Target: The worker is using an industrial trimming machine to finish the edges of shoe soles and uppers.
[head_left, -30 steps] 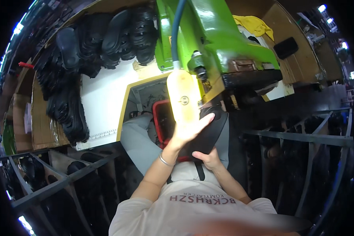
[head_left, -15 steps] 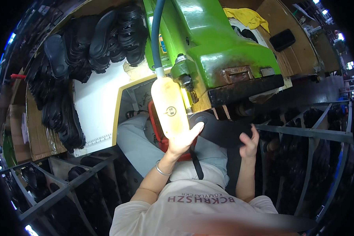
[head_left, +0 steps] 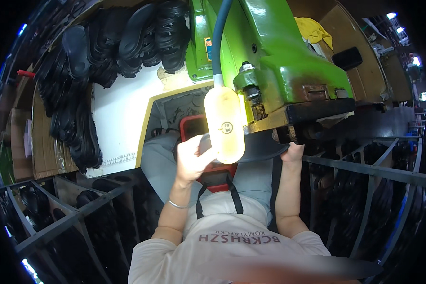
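Below the head of a green machine (head_left: 288, 61), a long black shoe sole (head_left: 265, 147) lies level between my hands. My left hand (head_left: 191, 160) grips its left end, with the thumb on the near side and the fingers partly hidden by the sole. At the other end, my right hand (head_left: 293, 152) closes on the sole's edge, close under the machine's dark front bar (head_left: 312, 112). A glowing yellowish lamp (head_left: 226, 125) on a blue-grey flexible neck (head_left: 218, 42) hangs in front of the sole and hides its middle.
Black soles (head_left: 142, 38) are stacked on the white tabletop (head_left: 116, 113) at left. Metal racks (head_left: 75, 222) with dark soles stand on both sides. A yellow cloth (head_left: 314, 32) and a phone-like black slab (head_left: 347, 58) lie by cardboard at right. Something red (head_left: 189, 124) shows between my legs.
My left hand has moved left, away from the lamp's lower end, and now grips the sole. My right hand, earlier raised with fingers apart, has closed on its right end.
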### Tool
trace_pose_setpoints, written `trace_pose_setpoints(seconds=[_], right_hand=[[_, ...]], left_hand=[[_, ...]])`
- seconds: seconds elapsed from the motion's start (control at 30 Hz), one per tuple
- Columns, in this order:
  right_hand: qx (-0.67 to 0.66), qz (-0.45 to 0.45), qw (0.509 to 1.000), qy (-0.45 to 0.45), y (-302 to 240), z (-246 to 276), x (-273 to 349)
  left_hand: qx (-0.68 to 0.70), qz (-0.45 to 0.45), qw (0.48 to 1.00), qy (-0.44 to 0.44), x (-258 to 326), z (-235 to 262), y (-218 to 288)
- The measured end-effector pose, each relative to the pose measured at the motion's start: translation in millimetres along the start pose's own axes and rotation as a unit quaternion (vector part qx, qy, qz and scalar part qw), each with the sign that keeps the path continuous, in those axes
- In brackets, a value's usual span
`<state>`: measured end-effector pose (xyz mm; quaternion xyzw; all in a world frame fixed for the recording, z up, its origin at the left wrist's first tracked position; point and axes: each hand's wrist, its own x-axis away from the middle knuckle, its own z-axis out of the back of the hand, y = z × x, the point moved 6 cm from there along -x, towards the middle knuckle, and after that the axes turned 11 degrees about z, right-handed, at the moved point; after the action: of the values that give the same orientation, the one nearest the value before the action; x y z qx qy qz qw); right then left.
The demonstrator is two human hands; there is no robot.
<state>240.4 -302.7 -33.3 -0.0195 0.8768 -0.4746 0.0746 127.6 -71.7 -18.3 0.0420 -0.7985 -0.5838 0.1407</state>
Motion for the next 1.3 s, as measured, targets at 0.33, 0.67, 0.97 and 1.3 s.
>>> trace_pose_setpoints(seconds=[0.33, 0.67, 0.97, 1.3], right_hand=[[0.126, 0.037, 0.990, -0.050, 3, -9, 8], [0.011, 0.110, 0.991, 0.078, -28, 50, -29], [-0.007, 0.075, 0.997, 0.018, 5, -17, 8], [0.058, 0.041, 0.996, -0.053, 27, -62, 34]], left_hand=[[-0.036, 0.049, 0.998, 0.034, 23, 29, -26], [-0.151, -0.099, 0.984, -0.002, -15, -55, -24], [0.001, -0.074, 0.997, 0.028, 5, 9, 7], [0.044, 0.036, 0.996, 0.072, 58, 76, -48]])
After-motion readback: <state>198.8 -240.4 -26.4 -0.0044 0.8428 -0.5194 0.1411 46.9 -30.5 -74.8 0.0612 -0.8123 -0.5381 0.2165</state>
